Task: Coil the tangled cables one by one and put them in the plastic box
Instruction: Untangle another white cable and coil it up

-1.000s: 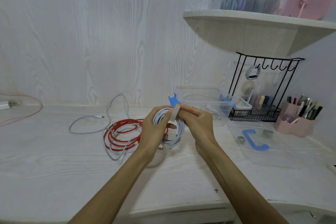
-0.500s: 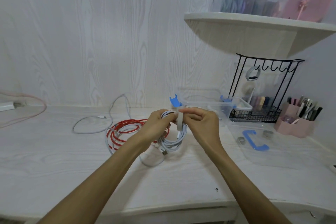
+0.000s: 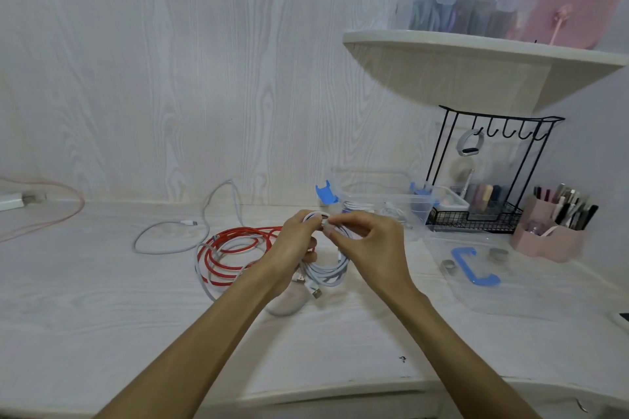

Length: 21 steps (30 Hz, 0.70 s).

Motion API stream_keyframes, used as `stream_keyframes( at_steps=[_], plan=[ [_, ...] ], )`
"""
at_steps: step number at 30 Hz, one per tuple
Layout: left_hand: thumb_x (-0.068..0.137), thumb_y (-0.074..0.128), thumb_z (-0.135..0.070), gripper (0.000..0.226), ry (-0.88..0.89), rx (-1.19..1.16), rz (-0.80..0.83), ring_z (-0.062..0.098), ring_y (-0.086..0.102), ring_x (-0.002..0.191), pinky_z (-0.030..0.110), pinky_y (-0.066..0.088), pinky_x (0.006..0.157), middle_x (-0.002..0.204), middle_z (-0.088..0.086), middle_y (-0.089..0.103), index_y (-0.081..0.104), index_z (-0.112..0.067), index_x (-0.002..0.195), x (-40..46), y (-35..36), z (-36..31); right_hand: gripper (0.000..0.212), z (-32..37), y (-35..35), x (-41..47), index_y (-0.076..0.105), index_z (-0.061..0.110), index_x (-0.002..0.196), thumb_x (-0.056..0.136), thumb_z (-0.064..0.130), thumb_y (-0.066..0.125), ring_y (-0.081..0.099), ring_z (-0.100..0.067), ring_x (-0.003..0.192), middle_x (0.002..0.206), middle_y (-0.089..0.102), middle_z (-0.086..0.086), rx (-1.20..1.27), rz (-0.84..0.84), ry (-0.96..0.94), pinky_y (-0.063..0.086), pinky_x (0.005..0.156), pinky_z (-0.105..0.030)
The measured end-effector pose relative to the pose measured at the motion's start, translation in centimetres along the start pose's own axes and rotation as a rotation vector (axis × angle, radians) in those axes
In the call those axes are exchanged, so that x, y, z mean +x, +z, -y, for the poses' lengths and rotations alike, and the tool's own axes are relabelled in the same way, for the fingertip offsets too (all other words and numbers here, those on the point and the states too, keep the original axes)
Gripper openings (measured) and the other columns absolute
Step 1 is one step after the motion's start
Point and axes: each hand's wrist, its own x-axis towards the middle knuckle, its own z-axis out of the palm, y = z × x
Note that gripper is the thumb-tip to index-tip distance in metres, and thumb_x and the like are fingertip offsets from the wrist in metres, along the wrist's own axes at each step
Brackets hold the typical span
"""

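I hold a coiled white cable [image 3: 328,270] upright just above the desk, its USB plugs hanging at the bottom left. My left hand [image 3: 297,240] grips the coil's top left. My right hand [image 3: 369,245] pinches a pale strap wound around the top of the coil. A red cable [image 3: 231,248] lies in loops on the desk to the left, tangled with a grey-white cable [image 3: 170,238]. The clear plastic box [image 3: 381,196] with blue latches stands behind my hands; white cable shows inside it.
The box's clear lid [image 3: 510,282] with a blue handle lies on the desk at right. A black wire rack [image 3: 483,180] and a pink pen holder [image 3: 548,235] stand at the back right under a shelf [image 3: 476,54]. A pink cable [image 3: 51,211] trails at the far left.
My right hand has wound the pale strap down over the top of the coil and pressed it shut against the cable. The coil stays between both hands.
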Motion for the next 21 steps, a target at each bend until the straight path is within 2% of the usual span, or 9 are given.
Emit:
stream_keyframes(
  at_steps=[2,6,8,10,13,15,17,19,21],
  plan=[
    [0.099,0.039,-0.018,0.022,0.007,0.029,0.002,0.01,0.035,0.059,0.018,0.033,0.048,0.073,-0.005,0.046,0.059,-0.015,0.105,-0.1,0.1,0.0,0.01,0.1,0.3,0.1,0.072,0.014,0.085,0.076,0.014,0.077,0.066,0.0,0.078,0.079,0.071,0.008,-0.13,-0.016,-0.079,0.055,0.077,-0.023],
    [0.099,0.038,-0.023,0.025,0.015,0.116,0.045,0.011,0.04,0.067,0.018,0.036,0.053,0.09,-0.005,0.054,0.058,-0.019,0.113,-0.1,0.1,-0.4,0.019,0.4,0.5,-0.2,0.056,0.012,0.08,0.079,0.017,0.075,0.061,-0.013,0.059,0.066,0.064,0.003,-0.368,-0.113,-0.205,0.045,0.054,-0.021],
    [0.1,0.036,-0.026,0.026,0.021,0.152,0.107,0.009,0.042,0.065,0.016,0.038,0.052,0.098,-0.006,0.057,0.056,-0.021,0.117,-0.1,0.0,-0.8,0.021,0.3,0.4,-0.5,0.055,0.01,0.078,0.079,0.015,0.076,0.055,-0.017,0.05,0.06,0.059,0.001,-0.405,-0.166,-0.26,0.04,0.05,-0.022],
    [0.101,0.037,-0.025,0.026,0.047,0.139,0.122,0.006,0.045,0.061,0.014,0.038,0.05,0.1,-0.005,0.061,0.057,-0.02,0.115,-0.1,0.1,-0.8,0.021,0.2,0.3,-0.8,0.057,0.009,0.079,0.078,0.015,0.077,0.052,-0.014,0.048,0.061,0.059,0.002,-0.405,-0.217,-0.275,0.041,0.048,-0.022],
    [0.1,0.04,-0.02,0.025,0.108,0.069,0.037,0.004,0.045,0.055,0.013,0.036,0.046,0.081,-0.004,0.059,0.062,-0.014,0.11,-0.3,0.6,-0.5,0.02,0.1,0.4,-1.0,0.059,0.012,0.079,0.076,0.017,0.078,0.053,-0.008,0.057,0.066,0.061,0.005,-0.353,-0.29,-0.232,0.039,0.054,-0.017],
    [0.1,0.04,-0.019,0.025,0.159,0.058,-0.012,0.003,0.041,0.051,0.012,0.034,0.044,0.067,-0.004,0.05,0.064,-0.014,0.107,-0.4,0.9,-0.1,0.019,0.1,0.4,-1.2,0.06,0.012,0.079,0.075,0.016,0.079,0.058,-0.012,0.069,0.071,0.061,0.004,-0.292,-0.308,-0.206,0.039,0.062,-0.016],
    [0.101,0.04,-0.02,0.025,0.216,0.058,-0.031,0.004,0.039,0.051,0.012,0.034,0.045,0.063,-0.006,0.046,0.064,-0.017,0.106,-0.6,1.2,0.0,0.024,0.1,0.2,-1.2,0.061,0.013,0.087,0.074,0.019,0.08,0.059,-0.013,0.082,0.084,0.062,0.005,-0.23,-0.311,-0.159,0.041,0.069,-0.014],
    [0.101,0.04,-0.022,0.025,0.254,0.051,-0.039,0.004,0.039,0.052,0.013,0.035,0.047,0.061,-0.009,0.045,0.063,-0.018,0.106,-0.7,1.3,0.0,0.041,0.1,-0.2,-0.8,0.058,0.015,0.105,0.072,0.027,0.081,0.056,-0.009,0.093,0.103,0.058,0.007,-0.143,-0.292,-0.074,0.045,0.078,-0.015],
    [0.102,0.04,-0.023,0.024,0.266,0.051,-0.032,0.003,0.038,0.053,0.014,0.035,0.049,0.061,-0.009,0.045,0.063,-0.02,0.106,-0.7,1.3,0.0,0.061,0.2,-0.9,-0.2,0.054,0.016,0.123,0.07,0.033,0.081,0.056,-0.006,0.1,0.116,0.055,0.009,-0.043,-0.204,0.087,0.048,0.086,-0.021]
  ],
)
